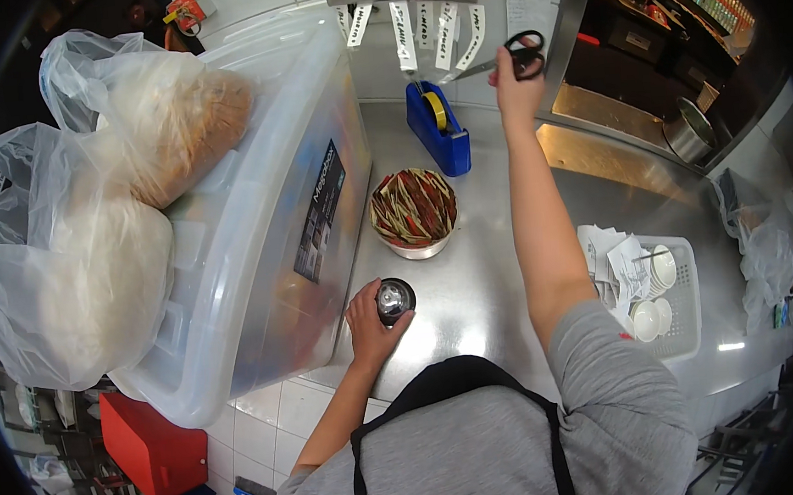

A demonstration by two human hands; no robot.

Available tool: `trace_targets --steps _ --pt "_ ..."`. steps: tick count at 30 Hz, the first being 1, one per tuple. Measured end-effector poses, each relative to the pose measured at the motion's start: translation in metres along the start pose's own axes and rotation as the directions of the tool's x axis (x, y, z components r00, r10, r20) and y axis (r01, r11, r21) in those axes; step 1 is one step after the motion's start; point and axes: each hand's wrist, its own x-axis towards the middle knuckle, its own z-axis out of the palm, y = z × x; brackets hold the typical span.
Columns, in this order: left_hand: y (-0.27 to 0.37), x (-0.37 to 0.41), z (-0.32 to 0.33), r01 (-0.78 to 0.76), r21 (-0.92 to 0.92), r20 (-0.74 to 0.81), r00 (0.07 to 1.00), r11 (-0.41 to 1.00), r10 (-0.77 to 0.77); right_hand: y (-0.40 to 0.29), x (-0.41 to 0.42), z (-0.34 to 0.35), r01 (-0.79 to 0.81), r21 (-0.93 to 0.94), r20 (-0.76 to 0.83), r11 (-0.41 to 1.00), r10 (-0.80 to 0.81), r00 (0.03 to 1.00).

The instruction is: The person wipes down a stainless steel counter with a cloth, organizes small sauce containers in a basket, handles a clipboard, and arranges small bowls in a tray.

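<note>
My left hand [373, 326] curls around a black and chrome call bell [396, 297] on the stainless steel counter [467, 277], thumb on one side and fingers on the other. At the wall, my right hand [520, 90] grips black-handled scissors [526, 45], whose blades point left beneath hanging strips of tape. Left of that hand stands a blue tape dispenser [438, 134] with a yellow-cored roll. Between dispenser and bell sits a round metal bowl [423, 252] filled with narrow red, brown and cream strips [413, 208]; I cannot tell what they are.
A large translucent storage box [284, 221] borders the counter on the left, topped by filled plastic bags [116, 281]. Handwritten labels [402, 37] hang on the tiled wall. Rightward are a white basket [689, 296] with papers and small white bowls [646, 320], and a pass-through opening with a metal pot [688, 130].
</note>
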Motion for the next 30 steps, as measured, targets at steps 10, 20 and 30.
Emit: trace_targets --steps 10,20,30 --pt "-0.006 -0.010 -0.011 0.110 0.019 0.007 0.994 0.994 -0.110 0.114 0.009 0.099 0.273 -0.505 0.550 0.819 0.062 0.833" --pt "-0.005 -0.009 -0.005 0.115 0.030 -0.068 0.991 0.993 -0.113 0.108 -0.029 -0.011 -0.213 -0.750 0.442 0.626 0.715 0.542" --pt "0.003 0.001 0.000 0.074 0.064 0.022 0.997 0.995 -0.075 0.152 -0.078 -0.042 -0.142 -0.510 0.504 0.848 0.428 0.750"
